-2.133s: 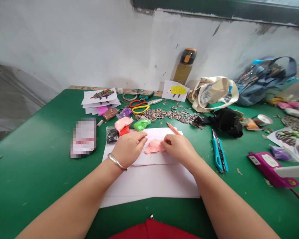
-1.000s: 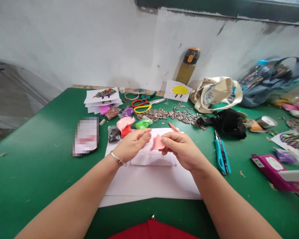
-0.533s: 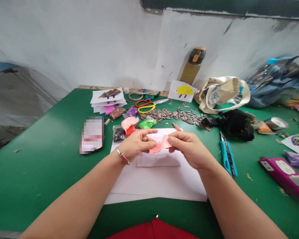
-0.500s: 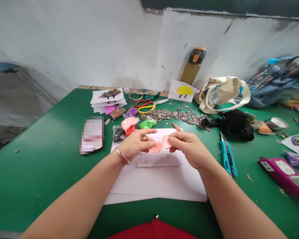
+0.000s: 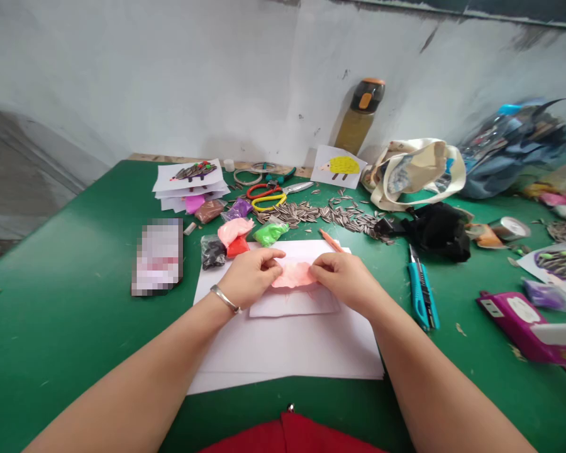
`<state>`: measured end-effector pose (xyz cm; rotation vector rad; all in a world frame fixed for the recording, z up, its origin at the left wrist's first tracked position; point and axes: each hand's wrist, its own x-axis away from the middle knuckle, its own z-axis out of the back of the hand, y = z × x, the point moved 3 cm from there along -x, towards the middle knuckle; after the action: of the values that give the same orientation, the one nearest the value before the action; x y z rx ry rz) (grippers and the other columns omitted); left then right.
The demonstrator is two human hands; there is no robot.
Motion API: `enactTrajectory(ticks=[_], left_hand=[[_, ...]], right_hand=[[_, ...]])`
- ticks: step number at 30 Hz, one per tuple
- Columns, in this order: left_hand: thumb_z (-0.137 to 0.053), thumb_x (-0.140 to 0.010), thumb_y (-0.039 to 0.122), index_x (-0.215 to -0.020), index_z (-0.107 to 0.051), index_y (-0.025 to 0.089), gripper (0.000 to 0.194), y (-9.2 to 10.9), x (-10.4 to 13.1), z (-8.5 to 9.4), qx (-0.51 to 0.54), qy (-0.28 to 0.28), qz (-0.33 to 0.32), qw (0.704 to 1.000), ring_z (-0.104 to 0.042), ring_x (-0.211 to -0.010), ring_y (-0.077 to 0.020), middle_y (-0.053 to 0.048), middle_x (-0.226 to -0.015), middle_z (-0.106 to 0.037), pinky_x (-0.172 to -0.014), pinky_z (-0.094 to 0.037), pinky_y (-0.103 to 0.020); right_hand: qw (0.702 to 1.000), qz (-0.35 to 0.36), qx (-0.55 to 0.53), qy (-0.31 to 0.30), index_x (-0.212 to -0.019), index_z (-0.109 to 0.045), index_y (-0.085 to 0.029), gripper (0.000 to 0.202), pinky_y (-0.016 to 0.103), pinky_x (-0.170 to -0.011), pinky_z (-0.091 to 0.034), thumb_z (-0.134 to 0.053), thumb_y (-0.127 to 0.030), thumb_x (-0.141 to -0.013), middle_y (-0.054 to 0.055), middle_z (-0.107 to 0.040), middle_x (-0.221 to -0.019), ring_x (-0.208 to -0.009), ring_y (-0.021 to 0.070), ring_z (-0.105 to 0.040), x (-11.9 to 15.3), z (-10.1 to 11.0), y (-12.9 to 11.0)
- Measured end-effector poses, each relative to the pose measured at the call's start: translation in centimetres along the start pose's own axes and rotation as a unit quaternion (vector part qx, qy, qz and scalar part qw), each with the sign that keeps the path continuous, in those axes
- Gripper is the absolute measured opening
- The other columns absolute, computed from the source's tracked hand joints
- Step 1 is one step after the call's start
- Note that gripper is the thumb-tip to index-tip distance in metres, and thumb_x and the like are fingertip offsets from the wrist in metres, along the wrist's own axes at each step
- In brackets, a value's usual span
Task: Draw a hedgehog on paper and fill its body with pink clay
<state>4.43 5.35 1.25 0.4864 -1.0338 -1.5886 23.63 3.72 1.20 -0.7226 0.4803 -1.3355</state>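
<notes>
Between my two hands a thin, flattened sheet of pink modelling clay (image 5: 293,275) is held by its ends. My left hand (image 5: 252,277) pinches the left end between thumb and fingers. At the right end, the thumb and fingers of my right hand (image 5: 342,277) are closed on the clay. Below it lies a small white sheet (image 5: 295,305) with faint orange pencil lines, resting on a stack of larger white paper (image 5: 287,346). An orange pencil (image 5: 330,240) lies just beyond my right hand. Bags of pink clay (image 5: 234,231), green clay (image 5: 271,233) and black clay (image 5: 213,253) sit beyond my left hand.
Sunflower seeds (image 5: 346,217) are scattered at the back beside scissors (image 5: 268,200). On the left lie a phone (image 5: 158,257) and hedgehog pictures (image 5: 188,179). A teal utility knife (image 5: 422,292), a black pouch (image 5: 441,233) and a magenta device (image 5: 526,327) are on the right.
The pink clay, folded up at its right end before, now lies spread out flatter between my hands. Both hands have come slightly lower over the small sheet. The whole view has shifted a little.
</notes>
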Motion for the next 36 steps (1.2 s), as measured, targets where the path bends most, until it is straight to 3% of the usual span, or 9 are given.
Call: enactTrajectory(ticks=[6,13,21,25,31,36], left_hand=[[-0.053,-0.081,0.020,-0.110,-0.070,0.016,0.034,0.0,0.0,-0.5,-0.117,0.018,-0.045,0.992,-0.063,-0.068,-0.0150,0.000,-0.077,-0.073,-0.067,-0.047,-0.025],[-0.053,-0.083,0.018,-0.103,-0.073,0.018,0.029,-0.1,0.0,-0.9,-0.155,0.017,-0.083,0.984,-0.067,-0.084,-0.0165,0.000,-0.095,-0.075,-0.073,-0.048,-0.025],[-0.049,-0.087,0.017,-0.101,-0.072,0.019,0.026,-0.1,0.0,-1.1,-0.226,0.003,-0.108,0.968,-0.066,-0.086,-0.0187,-0.002,-0.096,-0.074,-0.075,-0.048,-0.028],[-0.049,-0.089,0.016,-0.095,-0.072,0.017,0.024,0.1,0.2,-1.2,-0.273,0.003,-0.128,0.954,-0.065,-0.083,-0.0196,-0.004,-0.092,-0.073,-0.075,-0.048,-0.029],[-0.048,-0.092,0.018,-0.095,-0.070,0.016,0.022,0.0,0.3,-1.5,-0.331,0.025,-0.157,0.930,-0.066,-0.085,-0.0209,-0.006,-0.091,-0.073,-0.075,-0.048,-0.030],[-0.047,-0.092,0.020,-0.099,-0.070,0.016,0.024,0.3,0.6,-0.3,-0.380,0.066,-0.167,0.908,-0.068,-0.087,-0.0225,-0.007,-0.095,-0.074,-0.075,-0.050,-0.031]], right_hand=[[0.999,-0.007,0.044,-0.020,-0.052,-0.046,-0.025,0.030,0.030,-0.085,-0.039,-0.048,-0.024,-0.081,0.004,-0.067,-0.065,-0.143,0.0211,-0.026,0.1,0.1,-0.1],[0.997,-0.029,0.057,-0.033,-0.052,-0.047,-0.025,0.029,0.028,-0.072,-0.039,-0.049,-0.024,-0.080,0.003,-0.067,-0.063,-0.129,0.0239,-0.046,0.3,0.3,0.3],[0.995,-0.006,0.097,-0.021,-0.050,-0.050,-0.024,0.029,0.028,-0.068,-0.039,-0.051,-0.021,-0.079,0.005,-0.069,-0.068,-0.127,0.0245,-0.047,0.2,0.1,0.6],[0.992,-0.008,0.126,-0.019,-0.054,-0.055,-0.024,0.026,0.027,-0.066,-0.039,-0.052,-0.023,-0.080,0.005,-0.070,-0.072,-0.116,0.0240,-0.054,0.2,-0.1,0.8],[0.986,-0.034,0.164,-0.017,-0.059,-0.058,-0.022,0.024,0.027,-0.062,-0.036,-0.053,-0.027,-0.081,0.003,-0.069,-0.072,-0.084,0.0209,-0.062,0.2,-0.5,0.8],[0.984,-0.049,0.173,-0.019,-0.062,-0.060,-0.022,0.023,0.027,-0.061,-0.035,-0.053,-0.029,-0.082,0.004,-0.068,-0.074,-0.084,0.0211,-0.061,0.3,-0.5,0.9]])
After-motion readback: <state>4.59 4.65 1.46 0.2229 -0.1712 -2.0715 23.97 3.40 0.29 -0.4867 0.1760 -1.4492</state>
